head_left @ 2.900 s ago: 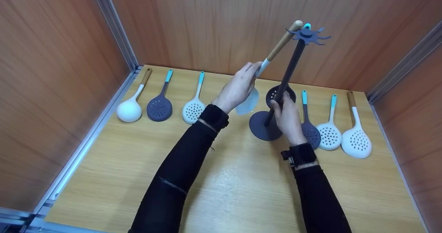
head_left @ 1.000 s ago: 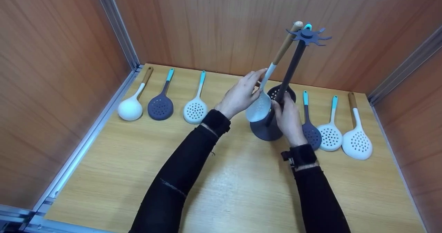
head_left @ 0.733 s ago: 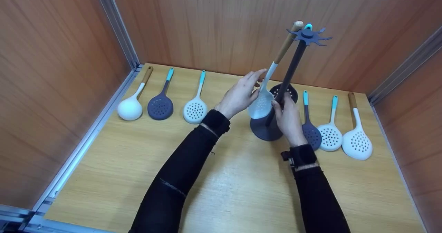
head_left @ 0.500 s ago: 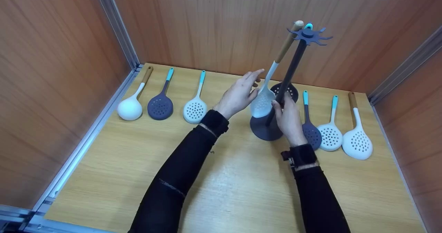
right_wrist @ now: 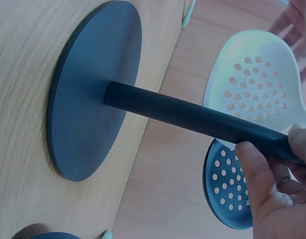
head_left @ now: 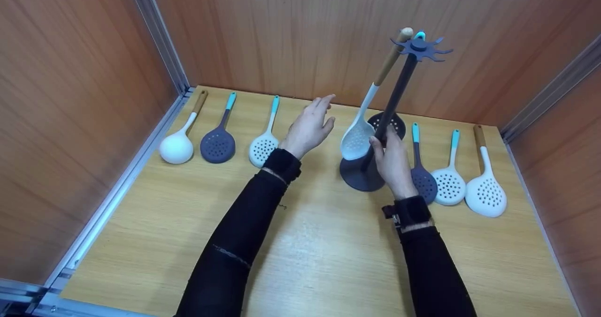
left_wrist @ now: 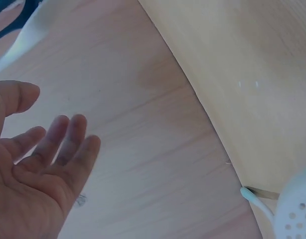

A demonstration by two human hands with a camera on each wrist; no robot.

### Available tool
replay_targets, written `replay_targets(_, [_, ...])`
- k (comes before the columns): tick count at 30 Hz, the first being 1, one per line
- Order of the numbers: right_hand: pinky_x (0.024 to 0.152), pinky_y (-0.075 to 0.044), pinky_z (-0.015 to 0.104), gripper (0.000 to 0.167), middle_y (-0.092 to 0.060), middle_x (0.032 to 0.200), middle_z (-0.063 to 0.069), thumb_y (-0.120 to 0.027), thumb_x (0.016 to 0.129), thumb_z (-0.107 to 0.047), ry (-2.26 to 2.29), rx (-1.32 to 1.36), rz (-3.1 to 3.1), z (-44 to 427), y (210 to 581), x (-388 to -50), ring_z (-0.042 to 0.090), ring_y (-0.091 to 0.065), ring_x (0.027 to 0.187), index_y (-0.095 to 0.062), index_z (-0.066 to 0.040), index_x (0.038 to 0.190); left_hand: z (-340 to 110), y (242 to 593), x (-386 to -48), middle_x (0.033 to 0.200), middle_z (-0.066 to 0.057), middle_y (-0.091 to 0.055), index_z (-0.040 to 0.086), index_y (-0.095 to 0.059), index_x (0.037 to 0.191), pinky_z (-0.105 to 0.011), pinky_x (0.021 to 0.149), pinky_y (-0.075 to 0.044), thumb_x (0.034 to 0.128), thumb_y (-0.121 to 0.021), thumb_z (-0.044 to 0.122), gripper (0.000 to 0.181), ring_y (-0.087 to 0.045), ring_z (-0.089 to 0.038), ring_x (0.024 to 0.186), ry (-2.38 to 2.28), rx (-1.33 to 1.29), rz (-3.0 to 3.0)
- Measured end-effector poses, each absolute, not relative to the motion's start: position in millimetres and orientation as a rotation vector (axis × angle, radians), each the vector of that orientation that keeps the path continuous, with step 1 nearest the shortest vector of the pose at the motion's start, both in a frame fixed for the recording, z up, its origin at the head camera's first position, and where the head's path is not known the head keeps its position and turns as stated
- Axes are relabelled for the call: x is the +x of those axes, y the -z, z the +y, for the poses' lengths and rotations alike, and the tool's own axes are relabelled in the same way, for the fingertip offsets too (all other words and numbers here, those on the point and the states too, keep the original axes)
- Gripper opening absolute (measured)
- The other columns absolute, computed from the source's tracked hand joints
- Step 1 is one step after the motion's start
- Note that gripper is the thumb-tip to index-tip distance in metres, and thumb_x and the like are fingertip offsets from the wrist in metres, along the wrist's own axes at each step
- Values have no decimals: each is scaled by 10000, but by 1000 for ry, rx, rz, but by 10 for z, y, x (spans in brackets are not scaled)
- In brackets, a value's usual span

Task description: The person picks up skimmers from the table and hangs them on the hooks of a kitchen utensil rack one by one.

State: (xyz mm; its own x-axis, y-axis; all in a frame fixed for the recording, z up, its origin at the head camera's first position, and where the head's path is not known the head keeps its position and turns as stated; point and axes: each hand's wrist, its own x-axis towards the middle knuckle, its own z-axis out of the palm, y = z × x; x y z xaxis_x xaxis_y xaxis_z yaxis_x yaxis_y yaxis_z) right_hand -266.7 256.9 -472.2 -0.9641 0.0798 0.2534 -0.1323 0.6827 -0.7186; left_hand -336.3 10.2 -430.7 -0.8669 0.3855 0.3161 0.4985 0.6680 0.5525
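My right hand [head_left: 393, 162] grips the dark post of a utensil stand [head_left: 399, 89], its round base on the table. On the stand's hooks hang a white slotted turner [head_left: 358, 139] with a wooden handle and, behind the post, a dark skimmer [head_left: 396, 125]. In the right wrist view the post [right_wrist: 193, 118] runs between the thumb and fingers. My left hand [head_left: 307, 125] holds nothing, its fingers extended in the air left of the hanging turner. In the left wrist view the left palm [left_wrist: 28, 194] and loosely bent fingers touch nothing.
Left on the table [head_left: 305, 242] lie a white ladle [head_left: 176, 149], a dark skimmer [head_left: 218, 145] and a white skimmer [head_left: 263, 149]. At right lie a dark skimmer [head_left: 423, 184], a white skimmer [head_left: 449, 185] and a white turner [head_left: 486, 195]. Wooden walls stand around.
My left hand has let go of the white turner and moved left, away from it. The turner now hangs by its handle beside the post. The right hand stays on the post.
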Motion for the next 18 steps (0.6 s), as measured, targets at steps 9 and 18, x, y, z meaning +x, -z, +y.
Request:
replay_targets(9, [1181,-635,649,328,-710,1422,314,-584,1249,-185,-1172,62,-2609,2575,4727,-2668,491,-749,1373,-585,45,1483,-57,4358,-3427,1660,-233,-642,-8,-568,1674,-559,1314,-549,1180,-681,173,539,-624,-455,1557,904,-497,-2729])
replay_targets(18, [1190,-641,640,323,-712,1446,292,-578,1254,-210,-1166,33,-2637,2575,4710,-2669,475,-744,1403,-596,15,1485,-202,4433,-3482,1652,-271,-649,-57,-597,1636,-553,1354,-505,1169,-686,179,531,-625,-465,1564,862,-418,-2755])
